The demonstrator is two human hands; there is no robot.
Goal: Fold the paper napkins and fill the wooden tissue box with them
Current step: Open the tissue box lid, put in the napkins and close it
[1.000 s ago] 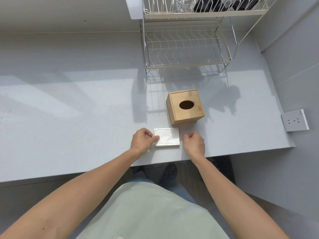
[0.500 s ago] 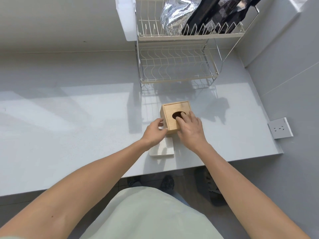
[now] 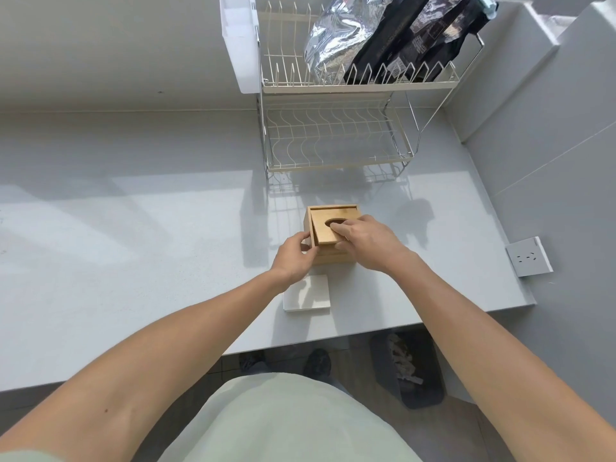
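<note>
The wooden tissue box (image 3: 325,256) stands on the grey bench (image 3: 133,245), toward its right end and not far from the front edge. The left hand (image 3: 295,256) is curled against the left front corner of the box and grips its side. The right hand (image 3: 365,243) lies on the sliding lid (image 3: 325,228), with fingertips in the oval hole (image 3: 333,223), so it presses on the lid with bent fingers. The lid sits a little shifted toward the person and overhangs the front of the box. A stack of folded napkins (image 3: 308,295) lies flat just in front of the box, near the front edge. Behind the box stands a wire dish rack (image 3: 333,138) with foil bags (image 3: 383,38) on its upper shelf.
</note>
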